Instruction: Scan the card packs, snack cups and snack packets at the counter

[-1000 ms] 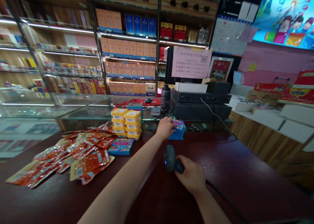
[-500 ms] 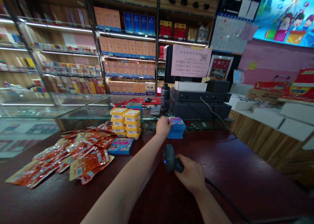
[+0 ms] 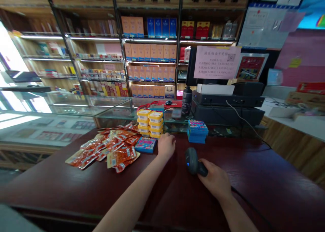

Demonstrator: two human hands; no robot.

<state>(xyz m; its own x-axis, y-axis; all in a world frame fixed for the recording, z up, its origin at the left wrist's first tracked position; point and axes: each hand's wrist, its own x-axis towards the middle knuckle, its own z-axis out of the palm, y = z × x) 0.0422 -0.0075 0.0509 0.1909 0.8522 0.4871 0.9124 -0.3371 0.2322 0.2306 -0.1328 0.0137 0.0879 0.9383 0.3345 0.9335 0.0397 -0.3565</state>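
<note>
In the head view, my right hand (image 3: 215,177) is wrapped round the handle of a dark barcode scanner (image 3: 192,161), which shows a small blue light. My left hand (image 3: 167,146) is over the table with its fingers loosely bent and a little apart, nothing visible in them. Just left of it lies a low blue stack of printed packs (image 3: 146,145). Behind that stand yellow-lidded tubs (image 3: 149,123) in two piles. A taller stack of blue packs (image 3: 197,132) stands to the right of my left hand. Orange-red food pouches (image 3: 111,145) lie heaped at the left.
A dark wooden table (image 3: 162,194) carries these goods. Behind it are a glass counter (image 3: 114,106), a black bottle (image 3: 187,100) and a monitor with a pink notice (image 3: 215,62). The scanner's cable (image 3: 250,201) trails to the lower right. Stocked shelves line the back wall.
My left hand has moved from the taller blue stack back and left, beside the low blue stack. My right hand keeps the scanner. The camera view has turned left.
</note>
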